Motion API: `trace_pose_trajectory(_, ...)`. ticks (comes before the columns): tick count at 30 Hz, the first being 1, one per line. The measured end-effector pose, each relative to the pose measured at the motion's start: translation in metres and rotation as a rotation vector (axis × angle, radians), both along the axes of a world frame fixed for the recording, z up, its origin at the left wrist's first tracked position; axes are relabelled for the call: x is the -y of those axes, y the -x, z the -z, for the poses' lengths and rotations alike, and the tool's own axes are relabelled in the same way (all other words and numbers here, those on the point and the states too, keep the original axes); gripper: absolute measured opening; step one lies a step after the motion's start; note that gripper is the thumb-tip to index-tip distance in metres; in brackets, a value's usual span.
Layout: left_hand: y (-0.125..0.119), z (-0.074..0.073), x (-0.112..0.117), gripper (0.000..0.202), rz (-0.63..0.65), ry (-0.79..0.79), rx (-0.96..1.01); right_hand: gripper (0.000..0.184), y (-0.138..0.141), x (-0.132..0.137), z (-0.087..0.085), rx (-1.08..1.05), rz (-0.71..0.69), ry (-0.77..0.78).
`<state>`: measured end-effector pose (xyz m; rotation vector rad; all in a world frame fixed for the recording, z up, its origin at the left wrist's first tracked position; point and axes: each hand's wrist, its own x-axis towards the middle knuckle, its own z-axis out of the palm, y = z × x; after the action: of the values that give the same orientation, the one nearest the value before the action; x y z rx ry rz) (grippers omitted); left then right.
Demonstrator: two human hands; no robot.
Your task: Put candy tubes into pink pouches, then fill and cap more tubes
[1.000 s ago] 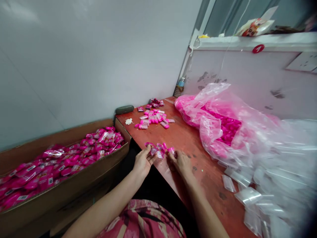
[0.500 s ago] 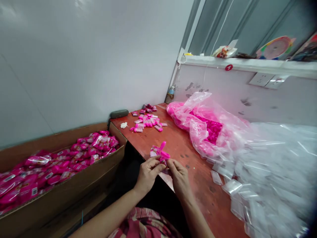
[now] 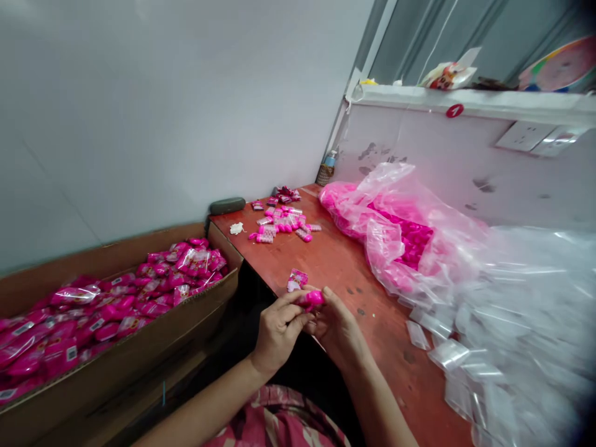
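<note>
Over the near edge of the red table (image 3: 335,267), your left hand (image 3: 278,328) and right hand (image 3: 341,328) meet, the fingers of both closed on one glossy pink piece (image 3: 314,300). Just beyond your left fingertips shows a small printed packet (image 3: 297,279); whether you grip it or it lies on the table, I cannot tell. Left of the table, a cardboard box (image 3: 139,360) holds many shiny pink packages (image 3: 116,304). Clear plastic sleeves (image 3: 503,347) heap along the table's right side, and beyond them sits an open plastic bag (image 3: 386,177) of pink parts (image 3: 414,242). Toward the table's far end, pink-capped tubes (image 3: 286,223) lie in a loose pile, with dark sachets (image 3: 286,194) just behind; a blue-topped bottle (image 3: 330,160) stands at its far corner.
</note>
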<state>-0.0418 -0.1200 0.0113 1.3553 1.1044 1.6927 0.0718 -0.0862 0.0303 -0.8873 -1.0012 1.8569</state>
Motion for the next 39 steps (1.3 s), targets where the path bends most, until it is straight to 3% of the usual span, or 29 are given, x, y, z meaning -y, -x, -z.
trace_pose_trajectory(6, -0.004, 0.003, -0.022, 0.012, 0.019, 0.076, 0.036, 0.042, -0.007, -0.023, 0.005, 0.007, -0.040, 0.051)
trace_pose_trajectory(11, -0.015, 0.004, -0.039, 0.010, -0.027, 0.110, -0.032, 0.033, -0.011, -0.038, 0.008, -0.096, 0.070, 0.145)
trace_pose_trajectory(19, -0.046, 0.023, -0.081, 0.015, -0.123, -0.077, -0.369, 0.014, -0.023, -0.075, 0.019, -0.338, 0.291, 0.466)
trace_pose_trajectory(24, -0.059, 0.024, -0.108, 0.012, -0.046, -0.064, -0.404, 0.015, -0.050, -0.104, 0.031, -0.364, 0.180, 0.524)
trace_pose_trajectory(29, -0.062, 0.022, -0.125, 0.011, 0.051, 0.086, -0.294, 0.022, -0.072, -0.119, 0.034, -0.366, 0.096, 0.478)
trace_pose_trajectory(33, -0.067, 0.032, -0.133, 0.011, 0.079, 0.127, -0.243, 0.026, -0.076, -0.121, 0.039, -0.274, 0.118, 0.386)
trace_pose_trajectory(39, -0.074, 0.049, -0.144, 0.011, 0.163, 0.190, -0.250, 0.025, -0.080, -0.136, 0.051, 0.321, 0.321, -0.096)
